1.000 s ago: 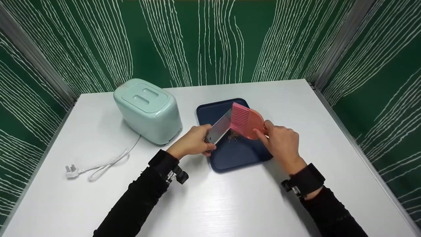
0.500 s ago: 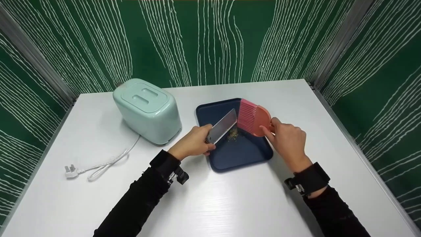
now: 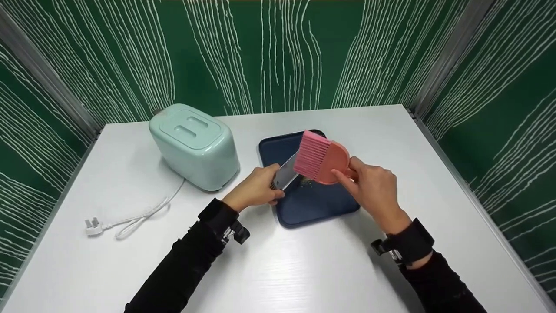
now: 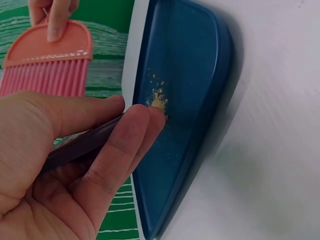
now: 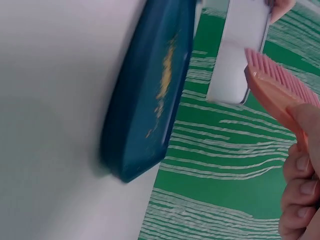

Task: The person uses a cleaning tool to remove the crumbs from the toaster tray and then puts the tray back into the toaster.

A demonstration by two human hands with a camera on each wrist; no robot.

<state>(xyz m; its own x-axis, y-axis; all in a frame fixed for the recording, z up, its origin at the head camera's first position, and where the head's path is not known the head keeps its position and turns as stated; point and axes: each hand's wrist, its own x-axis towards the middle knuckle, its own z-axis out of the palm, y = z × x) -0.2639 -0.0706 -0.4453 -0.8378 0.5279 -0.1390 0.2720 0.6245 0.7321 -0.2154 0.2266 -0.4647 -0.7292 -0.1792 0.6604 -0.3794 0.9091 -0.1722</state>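
In the head view my left hand [image 3: 258,186] pinches one end of a flat metal crumb tray [image 3: 286,174], tilted over a dark blue tray [image 3: 319,206]. My right hand [image 3: 375,187] grips a small brush [image 3: 333,163] with an orange body and pink bristles, thumb on its face. The bristles overlap the far end of the crumb tray in this view and hide it. Tan crumbs [image 4: 159,99] lie scattered on the blue tray, below both hands. The right wrist view shows the crumb tray's bare metal face [image 5: 240,45] close to the bristles.
A mint-green toaster [image 3: 195,148] stands at the left on the white table [image 3: 260,269]. Its white cord [image 3: 150,214] lies looped in front, ending in a plug [image 3: 94,226]. Green walls with white lines close off the back and sides.
The brush first shifted right, off the crumb tray, then came back left across its far end. My left hand and the crumb tray have stayed almost still.
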